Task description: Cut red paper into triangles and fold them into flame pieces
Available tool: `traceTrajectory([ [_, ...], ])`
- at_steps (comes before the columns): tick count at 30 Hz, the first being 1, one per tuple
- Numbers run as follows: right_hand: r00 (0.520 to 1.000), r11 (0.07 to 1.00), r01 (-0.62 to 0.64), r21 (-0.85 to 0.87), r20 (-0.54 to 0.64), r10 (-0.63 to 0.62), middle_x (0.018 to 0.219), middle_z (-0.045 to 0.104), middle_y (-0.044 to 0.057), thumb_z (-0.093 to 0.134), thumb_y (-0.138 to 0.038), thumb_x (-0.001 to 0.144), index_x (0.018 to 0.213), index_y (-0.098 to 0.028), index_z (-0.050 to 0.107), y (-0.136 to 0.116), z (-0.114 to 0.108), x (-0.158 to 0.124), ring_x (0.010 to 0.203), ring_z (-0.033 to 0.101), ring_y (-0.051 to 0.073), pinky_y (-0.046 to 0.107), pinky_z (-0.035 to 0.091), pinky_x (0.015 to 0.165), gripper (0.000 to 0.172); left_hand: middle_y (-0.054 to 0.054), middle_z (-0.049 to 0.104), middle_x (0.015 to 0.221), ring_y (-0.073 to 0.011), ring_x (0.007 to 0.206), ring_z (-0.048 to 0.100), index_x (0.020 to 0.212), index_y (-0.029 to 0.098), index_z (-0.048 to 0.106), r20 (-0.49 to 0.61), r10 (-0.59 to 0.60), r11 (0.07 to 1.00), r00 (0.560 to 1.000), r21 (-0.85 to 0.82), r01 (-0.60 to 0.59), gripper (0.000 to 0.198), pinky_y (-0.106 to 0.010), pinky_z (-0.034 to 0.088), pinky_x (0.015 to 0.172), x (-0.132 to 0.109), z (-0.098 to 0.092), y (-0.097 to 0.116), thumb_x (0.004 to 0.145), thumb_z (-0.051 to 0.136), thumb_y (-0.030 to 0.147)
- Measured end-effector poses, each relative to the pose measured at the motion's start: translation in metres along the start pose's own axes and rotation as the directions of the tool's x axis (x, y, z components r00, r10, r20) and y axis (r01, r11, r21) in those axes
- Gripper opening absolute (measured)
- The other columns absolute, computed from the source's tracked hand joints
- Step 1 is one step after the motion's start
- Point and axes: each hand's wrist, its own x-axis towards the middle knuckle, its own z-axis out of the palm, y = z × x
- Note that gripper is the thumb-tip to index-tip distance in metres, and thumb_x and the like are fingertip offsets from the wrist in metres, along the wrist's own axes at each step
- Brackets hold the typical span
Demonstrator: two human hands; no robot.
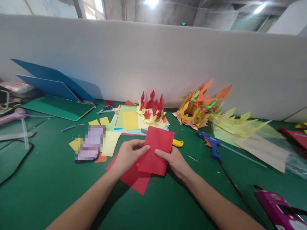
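Note:
Between my two hands is a folded piece of red paper [157, 163], lifted a little off the green table. My left hand [130, 153] pinches its left edge, thumb on top. At the right edge my right hand [176, 161] grips it the same way, fingers behind and out of sight. Below it another red sheet [137, 182] lies flat on the table, partly covered by my left hand and the folded piece. A yellow-handled utility knife [177, 143] sticks out behind the red paper, its middle hidden.
Behind my hands, a red and yellow paper crown [152, 110] stands on coloured sheets [130, 121]. An orange paper crown [199, 108] and a blue glue gun [212, 143] are to the right. A blurred-out phone [91, 143] lies left among paper pieces. A white partition [120, 64] closes the back.

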Motion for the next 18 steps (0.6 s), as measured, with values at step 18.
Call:
traceTrajectory([
  [18, 1.000, 1.000, 0.016, -0.024, 0.006, -0.016, 0.099, 0.072, 0.007, 0.082, -0.033, 0.055, 0.095, -0.017, 0.069, -0.0007, -0.0012, 0.0010, 0.092, 0.067, 0.028, 0.041, 0.052, 0.084, 0.045, -0.006, 0.071, 0.085, -0.0196, 0.075, 0.065, 0.083, 0.017, 0.069, -0.037, 0.015, 0.999, 0.999, 0.052, -0.013, 0.025, -0.031, 0.053, 0.063, 0.0031, -0.0008, -0.0031, 0.069, 0.065, 0.038],
])
